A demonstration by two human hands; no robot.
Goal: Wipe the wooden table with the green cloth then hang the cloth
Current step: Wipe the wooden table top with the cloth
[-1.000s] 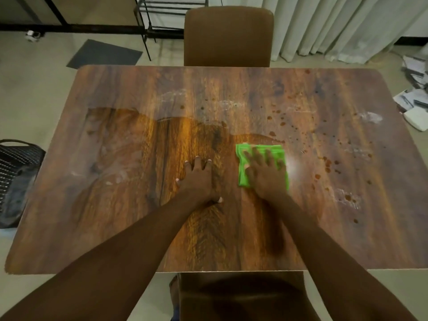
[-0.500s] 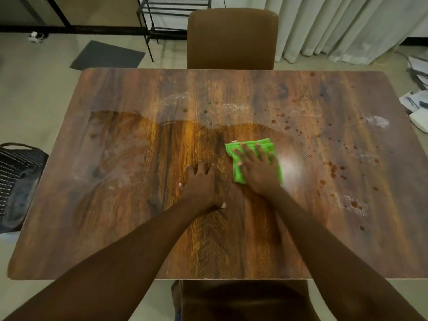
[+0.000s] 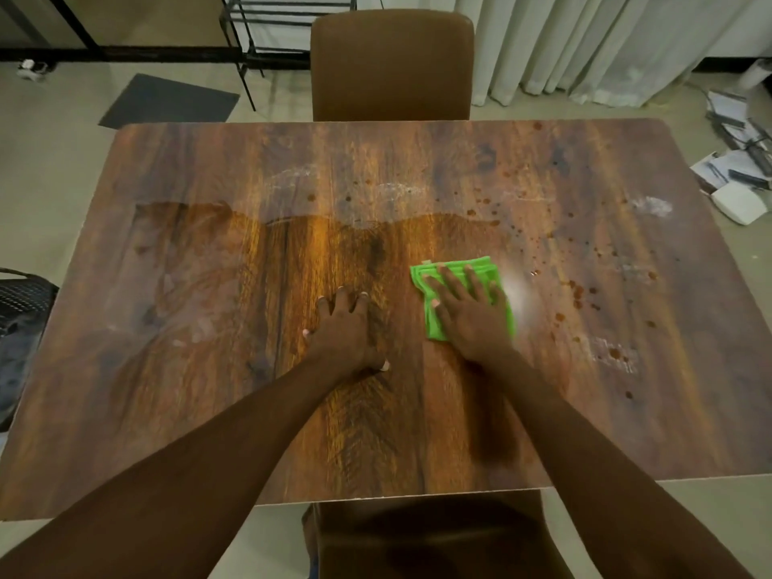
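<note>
The folded green cloth (image 3: 430, 311) lies flat near the middle of the wooden table (image 3: 209, 390). My right hand (image 3: 470, 319) presses down on it with fingers spread, covering most of it. My left hand (image 3: 344, 334) rests flat on the bare wood just left of the cloth, holding nothing. Dark brown spots (image 3: 578, 292) and whitish smears (image 3: 610, 355) mark the table's right half. A glossy wet patch spreads over the centre and left.
A brown chair (image 3: 392, 64) stands at the far edge, another chair (image 3: 430, 537) at the near edge. A black basket (image 3: 21, 319) sits on the floor left. Papers and a white box (image 3: 739, 202) lie on the floor right. A black metal rack (image 3: 288, 31) stands behind.
My right hand slid the cloth left toward my left hand, then a little back to the right. My left hand stayed planted on the table.
</note>
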